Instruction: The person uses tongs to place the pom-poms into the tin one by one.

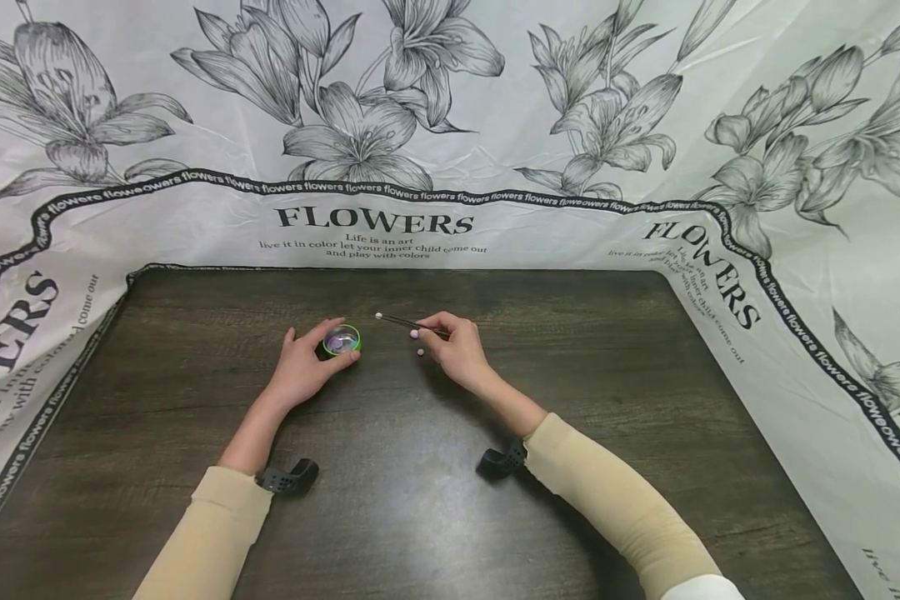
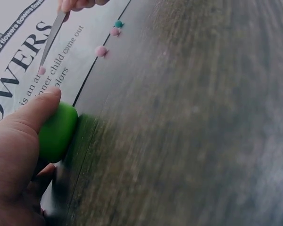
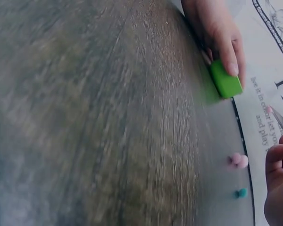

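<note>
My left hand [image 1: 300, 367] grips a small round green bowl [image 2: 59, 134] on the table, with thumb and fingers around its sides. The head view shows a shiny interior with something purplish inside, too small to make out. To the right, my right hand [image 1: 459, 350] pinches a pair of metal tweezers [image 1: 401, 321] pointing left. A small pink ball [image 2: 41, 70] is at their tips, off the table and apart from the bowl. Two more pink balls [image 3: 236, 158] and a teal ball [image 3: 242, 192] lie on the table near the right hand.
The dark wood-grain table [image 1: 390, 500] spreads in front of both arms. A white cloth [image 1: 510, 233] printed with flowers and lettering stands up along the back and both sides. A black camera band [image 1: 288, 477] is on the left wrist, another [image 1: 502, 461] on the right.
</note>
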Demonstrator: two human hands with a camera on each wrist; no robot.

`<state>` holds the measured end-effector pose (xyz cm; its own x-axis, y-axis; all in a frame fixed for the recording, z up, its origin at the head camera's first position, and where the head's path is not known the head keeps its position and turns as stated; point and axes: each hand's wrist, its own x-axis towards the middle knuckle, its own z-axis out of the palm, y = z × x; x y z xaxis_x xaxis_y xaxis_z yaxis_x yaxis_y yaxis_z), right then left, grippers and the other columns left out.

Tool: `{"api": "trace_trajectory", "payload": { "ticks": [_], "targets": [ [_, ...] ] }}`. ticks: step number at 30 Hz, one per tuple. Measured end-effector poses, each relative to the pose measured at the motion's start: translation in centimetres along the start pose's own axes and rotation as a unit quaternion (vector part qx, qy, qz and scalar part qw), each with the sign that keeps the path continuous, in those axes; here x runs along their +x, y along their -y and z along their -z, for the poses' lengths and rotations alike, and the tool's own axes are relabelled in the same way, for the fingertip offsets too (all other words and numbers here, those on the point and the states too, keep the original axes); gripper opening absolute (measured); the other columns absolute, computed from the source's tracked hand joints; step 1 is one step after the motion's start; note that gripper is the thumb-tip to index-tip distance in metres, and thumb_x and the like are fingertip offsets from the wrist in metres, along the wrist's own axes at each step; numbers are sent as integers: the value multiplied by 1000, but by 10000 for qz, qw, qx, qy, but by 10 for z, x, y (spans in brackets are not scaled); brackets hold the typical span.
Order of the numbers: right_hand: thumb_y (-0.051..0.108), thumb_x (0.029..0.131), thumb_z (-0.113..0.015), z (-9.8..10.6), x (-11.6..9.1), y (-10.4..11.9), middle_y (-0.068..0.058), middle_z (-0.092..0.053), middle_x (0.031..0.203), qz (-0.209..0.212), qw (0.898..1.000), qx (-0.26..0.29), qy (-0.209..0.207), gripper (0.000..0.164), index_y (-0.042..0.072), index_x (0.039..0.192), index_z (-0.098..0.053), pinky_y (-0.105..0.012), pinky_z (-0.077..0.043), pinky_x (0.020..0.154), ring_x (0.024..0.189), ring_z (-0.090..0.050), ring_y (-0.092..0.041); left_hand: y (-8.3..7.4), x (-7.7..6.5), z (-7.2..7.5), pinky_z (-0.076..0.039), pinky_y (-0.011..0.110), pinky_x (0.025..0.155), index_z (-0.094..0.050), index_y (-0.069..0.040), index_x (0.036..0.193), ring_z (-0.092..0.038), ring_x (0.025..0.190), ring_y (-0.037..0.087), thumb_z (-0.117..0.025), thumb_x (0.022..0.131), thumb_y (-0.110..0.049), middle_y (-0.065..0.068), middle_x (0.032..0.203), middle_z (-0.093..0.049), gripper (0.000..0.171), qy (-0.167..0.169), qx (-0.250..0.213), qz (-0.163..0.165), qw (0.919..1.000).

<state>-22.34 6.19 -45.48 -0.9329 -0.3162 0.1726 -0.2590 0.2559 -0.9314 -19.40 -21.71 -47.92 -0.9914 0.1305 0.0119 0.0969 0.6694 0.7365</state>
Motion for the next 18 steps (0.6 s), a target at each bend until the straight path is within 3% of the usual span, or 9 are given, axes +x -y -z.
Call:
{"api": "trace_trajectory", "payload": {
  "ticks": [9, 14, 18],
  "targets": [
    [4, 102, -65, -10, 1, 0, -23, -71, 92, 208, 9996, -55, 190, 17, -1, 115, -73, -23, -41, 48, 51, -49, -9, -2, 0, 0, 10, 60, 122, -44, -6, 156, -32, 146, 49, -74, 96, -40, 28, 159, -35, 75, -47, -18, 22, 10000],
    [6, 102, -64, -16, 1, -1, -20, -63, 74, 220, 9992, 2, 349, 19, -1, 118, -73, -26, -37, 46, 45, -40, -11, -3, 0, 0, 10, 60, 122, -43, -6, 156, -31, 146, 49, -74, 96, -41, 28, 159, -35, 76, -47, 14, 55, 10000],
    [7, 102, -65, -21, 2, -3, -11, -60, 66, 264, 9988, -127, 386, 19, 0, 117, -74, -26, -38, 47, 46, -42, -10, -3, 0, 0, 10, 60, 122, -42, -6, 157, -28, 147, 50, -74, 96, -41, 28, 160, -33, 77, -22, -12, 96, 10000]
  ]
}}
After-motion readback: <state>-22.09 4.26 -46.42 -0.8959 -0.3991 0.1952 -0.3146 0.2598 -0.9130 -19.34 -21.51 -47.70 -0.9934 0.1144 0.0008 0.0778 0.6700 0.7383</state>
